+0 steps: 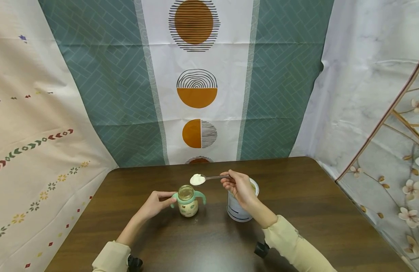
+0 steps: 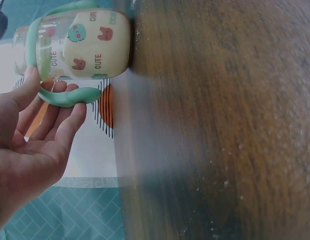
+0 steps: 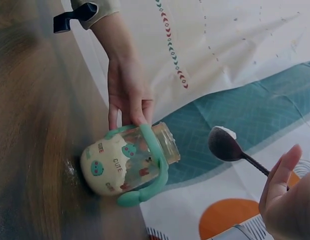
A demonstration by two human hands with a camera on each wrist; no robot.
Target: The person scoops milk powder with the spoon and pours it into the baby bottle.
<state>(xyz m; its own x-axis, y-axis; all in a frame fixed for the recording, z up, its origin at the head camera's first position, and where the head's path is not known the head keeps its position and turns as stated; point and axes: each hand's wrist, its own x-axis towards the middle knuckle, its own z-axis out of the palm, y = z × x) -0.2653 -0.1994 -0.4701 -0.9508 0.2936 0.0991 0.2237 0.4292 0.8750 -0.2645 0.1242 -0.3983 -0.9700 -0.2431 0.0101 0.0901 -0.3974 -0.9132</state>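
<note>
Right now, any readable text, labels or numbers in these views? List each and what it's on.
"CUTE" — printed several times on the cream lower half of the baby bottle, among small animal faces; clearest in both wrist views.
Partial letters at the top edge of the same bottle, cut off, unreadable.
The white can shows only dark bands near its base; no legible text.
The backdrop sheets carry patterns only, no words.

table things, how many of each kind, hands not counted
bottle: 1, the left hand touches its green handle
spoon: 1, heaped with white powder, held by the right hand
can: 1, behind the right hand
total: 3
</note>
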